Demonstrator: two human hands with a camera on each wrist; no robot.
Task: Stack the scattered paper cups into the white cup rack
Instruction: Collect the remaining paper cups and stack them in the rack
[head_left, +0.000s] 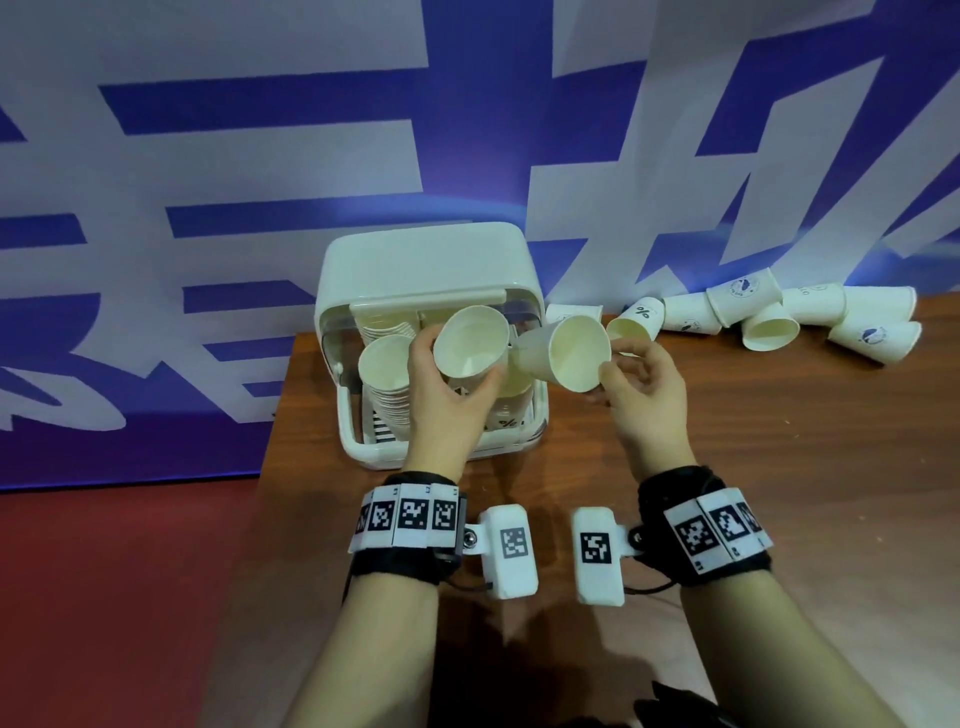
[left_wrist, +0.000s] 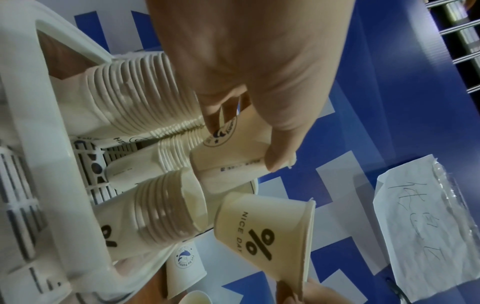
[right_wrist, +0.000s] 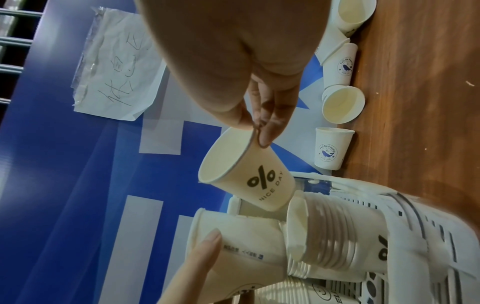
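The white cup rack (head_left: 431, 260) stands at the table's back left with several stacks of paper cups (head_left: 384, 371) in it. My left hand (head_left: 452, 371) grips a paper cup (head_left: 470, 340) by its side, just above the rack. In the left wrist view this cup (left_wrist: 233, 158) has its base against the rims of a middle stack (left_wrist: 176, 144). My right hand (head_left: 608, 371) pinches the rim of a tilted "% NICE DAY" cup (head_left: 566, 353), seen close in the right wrist view (right_wrist: 249, 176). It hangs over the right-hand stack (right_wrist: 335, 232).
Several loose cups (head_left: 769, 317) lie scattered along the back right of the wooden table (head_left: 753, 467). One whale-logo cup (right_wrist: 333, 148) stands upright beside the rack. A blue and white backdrop (head_left: 260, 156) rises behind, with a taped paper note (left_wrist: 420, 222) on it.
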